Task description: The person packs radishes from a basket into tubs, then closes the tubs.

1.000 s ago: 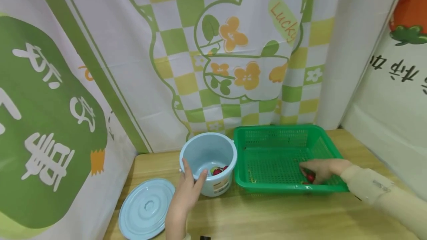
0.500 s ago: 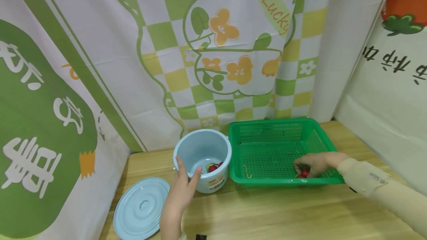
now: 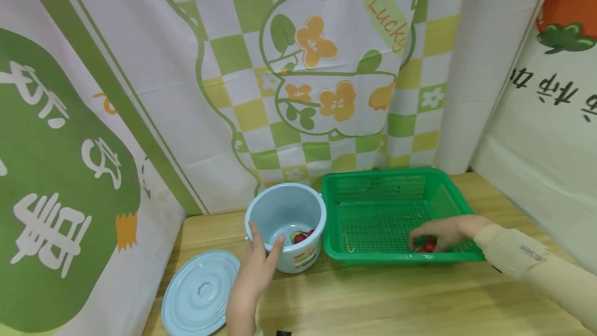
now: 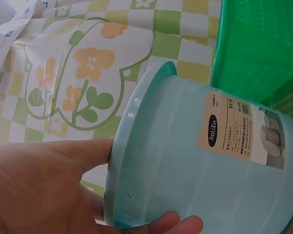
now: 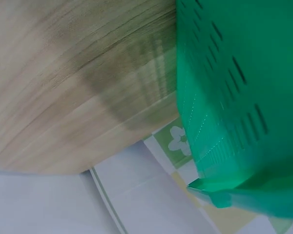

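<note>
My left hand (image 3: 258, 268) holds the near left rim of a light blue bucket (image 3: 305, 261). In the left wrist view, the fingers lie on both sides of the bucket's rim (image 4: 118, 161). Small red round things (image 3: 302, 237), with some pale green, lie on the bucket's bottom. My right hand (image 3: 443, 233) reaches into a green plastic basket (image 3: 368, 258), its fingers curled around more small red round things (image 3: 428, 246) near the front wall. Their exact kind is unclear, and the hand partly hides them. The right wrist view shows the basket's outside (image 5: 234, 97), but no hand.
A round light blue lid (image 3: 202, 292) lies on the wooden table (image 3: 364, 299), left of the bucket. The basket stands close against the bucket's right side. Thin yellowish scraps (image 3: 349, 242) lie in the basket. A patterned cloth (image 3: 317, 92) hangs behind.
The head view has shifted slightly. Within the basket, my right hand has moved a little left, and more red shows under its fingers. My left hand stays on the bucket's rim.
</note>
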